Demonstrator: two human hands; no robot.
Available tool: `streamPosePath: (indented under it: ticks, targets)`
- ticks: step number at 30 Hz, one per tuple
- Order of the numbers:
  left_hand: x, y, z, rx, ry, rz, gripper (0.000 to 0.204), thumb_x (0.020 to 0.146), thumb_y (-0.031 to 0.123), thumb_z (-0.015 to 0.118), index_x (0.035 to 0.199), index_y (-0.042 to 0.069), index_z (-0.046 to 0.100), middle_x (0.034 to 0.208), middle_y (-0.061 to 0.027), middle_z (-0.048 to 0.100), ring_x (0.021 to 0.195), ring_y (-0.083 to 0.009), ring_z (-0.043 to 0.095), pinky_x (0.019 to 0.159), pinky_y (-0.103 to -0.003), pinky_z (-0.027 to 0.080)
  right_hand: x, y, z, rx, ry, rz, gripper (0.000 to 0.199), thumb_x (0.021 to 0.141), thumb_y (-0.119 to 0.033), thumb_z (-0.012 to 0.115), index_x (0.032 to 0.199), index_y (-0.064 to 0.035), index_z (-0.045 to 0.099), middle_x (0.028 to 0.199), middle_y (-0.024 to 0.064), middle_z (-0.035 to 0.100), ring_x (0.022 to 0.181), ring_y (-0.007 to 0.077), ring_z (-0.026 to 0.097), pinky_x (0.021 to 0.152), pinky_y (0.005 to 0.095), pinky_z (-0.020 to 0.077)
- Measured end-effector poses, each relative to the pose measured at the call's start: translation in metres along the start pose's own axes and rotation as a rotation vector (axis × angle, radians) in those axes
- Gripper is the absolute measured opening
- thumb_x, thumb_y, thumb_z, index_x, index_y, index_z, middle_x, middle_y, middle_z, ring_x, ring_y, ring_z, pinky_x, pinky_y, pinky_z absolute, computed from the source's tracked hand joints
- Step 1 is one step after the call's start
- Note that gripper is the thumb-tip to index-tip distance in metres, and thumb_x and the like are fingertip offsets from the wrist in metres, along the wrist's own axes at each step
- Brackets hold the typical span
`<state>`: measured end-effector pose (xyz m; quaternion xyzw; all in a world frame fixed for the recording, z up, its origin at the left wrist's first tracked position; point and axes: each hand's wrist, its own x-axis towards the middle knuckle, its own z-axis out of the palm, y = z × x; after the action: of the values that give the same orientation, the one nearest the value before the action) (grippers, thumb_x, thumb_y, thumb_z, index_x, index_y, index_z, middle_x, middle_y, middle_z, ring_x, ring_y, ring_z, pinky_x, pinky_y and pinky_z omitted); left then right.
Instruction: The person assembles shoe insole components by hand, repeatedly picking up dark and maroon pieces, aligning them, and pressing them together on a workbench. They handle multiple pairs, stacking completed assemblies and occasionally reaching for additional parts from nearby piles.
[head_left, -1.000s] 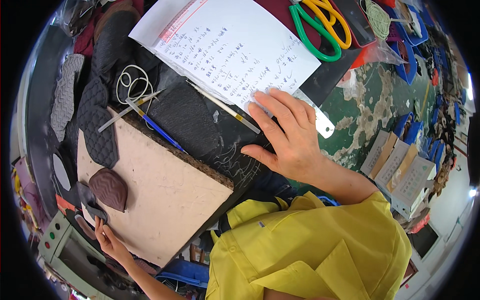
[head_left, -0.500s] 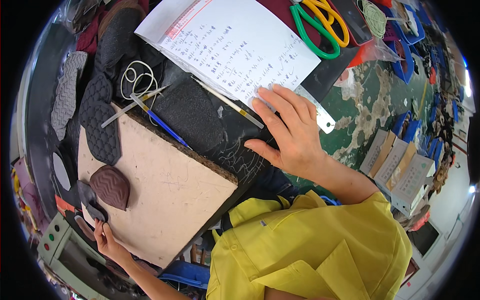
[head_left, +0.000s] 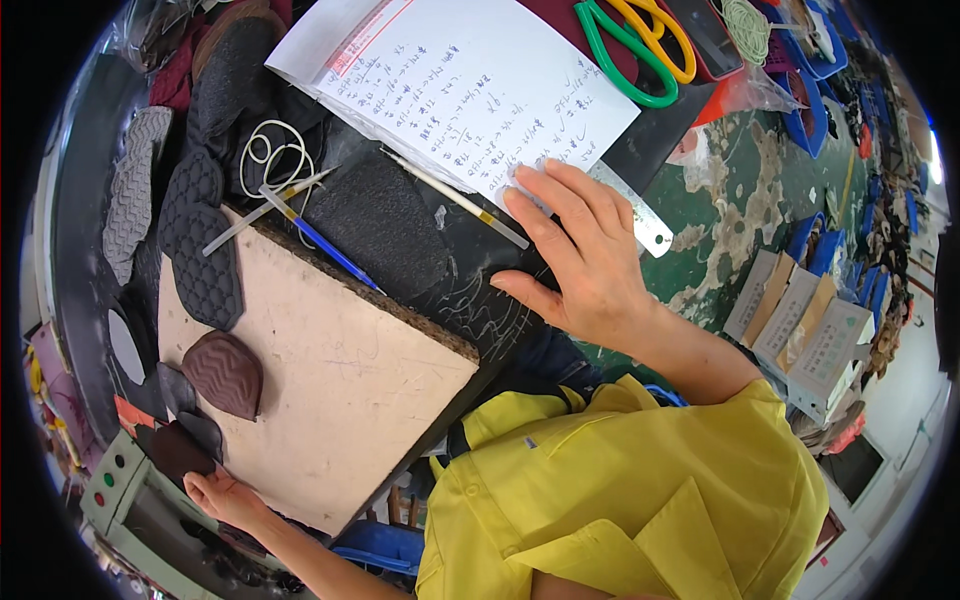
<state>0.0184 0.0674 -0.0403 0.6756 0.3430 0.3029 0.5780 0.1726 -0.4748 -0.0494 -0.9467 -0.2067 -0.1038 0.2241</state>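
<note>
My left hand (head_left: pixel 222 497) pinches the edge of a dark brown shoe insole piece (head_left: pixel 180 452) at the lower left corner of a pale board (head_left: pixel 340 380). Beside that piece lie dark grey flat pieces (head_left: pixel 177 388), partly overlapped. A maroon piece with a zigzag pattern (head_left: pixel 222 374) rests on the board just above them. Fingers apart, my right hand (head_left: pixel 588 255) lies over the lower corner of a handwritten paper pad (head_left: pixel 450 100) and holds nothing. From under the pad, near those fingers, a metal ruler (head_left: pixel 648 228) sticks out.
Pens (head_left: pixel 325 245) and a loop of white cord (head_left: pixel 265 160) lie beyond the board. Black quilted pieces (head_left: pixel 205 265) overlap its left edge. Green and yellow-handled scissors (head_left: pixel 640 60) sit past the pad. Cartons (head_left: pixel 800 330) stand on the floor at right. A machine with buttons (head_left: pixel 115 480) is lower left.
My left hand has shifted slightly down and right. The dark brown piece now shows in its fingers, where a dark grey piece was at the fingertips. My right hand stays almost still.
</note>
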Motion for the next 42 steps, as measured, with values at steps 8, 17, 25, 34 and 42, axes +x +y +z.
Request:
streamPosePath:
  ticks: [8,17,25,34,42]
  targets:
    - [-0.05,0.071,0.038,0.828,0.515,0.742,0.029,0.098,0.016,0.062,0.113,-0.009,0.064,0.104,-0.0138,0.071,0.087,-0.0211,0.068,0.077,-0.03,0.058,-0.001,-0.001,-0.001,-0.023,-0.002,0.004,0.059,0.077,-0.035,0.076,0.122,-0.0002,0.06,0.133,0.0131,0.055,0.124,0.0313,0.05,0.097,0.0444,0.0397]
    - [-0.206,0.041,0.093,1.115,-0.498,0.744,0.034,0.102,0.012,0.05,0.126,-0.013,0.054,0.121,-0.0257,0.063,0.115,-0.0446,0.061,0.095,-0.05,0.051,-0.002,0.001,0.003,-0.017,0.013,-0.007,0.06,0.077,-0.036,0.076,0.122,-0.0002,0.06,0.132,0.0137,0.055,0.122,0.032,0.051,0.096,0.0443,0.0397]
    - [-0.218,0.036,0.093,1.199,-0.666,0.667,0.082,0.098,0.062,0.039,0.14,-0.009,0.041,0.148,-0.0315,0.037,0.137,-0.0498,0.036,0.106,-0.059,0.035,-0.001,0.0,0.002,-0.029,0.016,-0.02,0.056,0.079,-0.035,0.074,0.12,-0.0003,0.061,0.131,0.013,0.056,0.122,0.0318,0.051,0.096,0.0447,0.0389]
    - [-0.213,0.031,0.097,1.203,-0.683,0.632,0.097,0.09,0.073,0.042,0.147,-0.006,0.032,0.151,-0.0322,0.033,0.139,-0.0512,0.033,0.109,-0.058,0.03,0.015,-0.015,-0.004,-0.008,0.07,-0.027,0.041,0.073,-0.022,0.081,0.108,-0.0048,0.068,0.123,0.0097,0.061,0.116,0.0314,0.055,0.096,0.0428,0.0376]
    - [-0.212,0.035,0.1,1.29,-0.761,0.617,0.105,0.086,0.076,0.042,0.15,-0.006,0.026,0.155,-0.032,0.025,0.141,-0.0508,0.028,0.11,-0.057,0.028,0.026,-0.061,0.025,0.297,0.178,-0.238,0.028,0.074,-0.014,0.068,0.099,-0.0032,0.066,0.112,0.0092,0.061,0.111,0.0279,0.056,0.087,0.0421,0.0451]
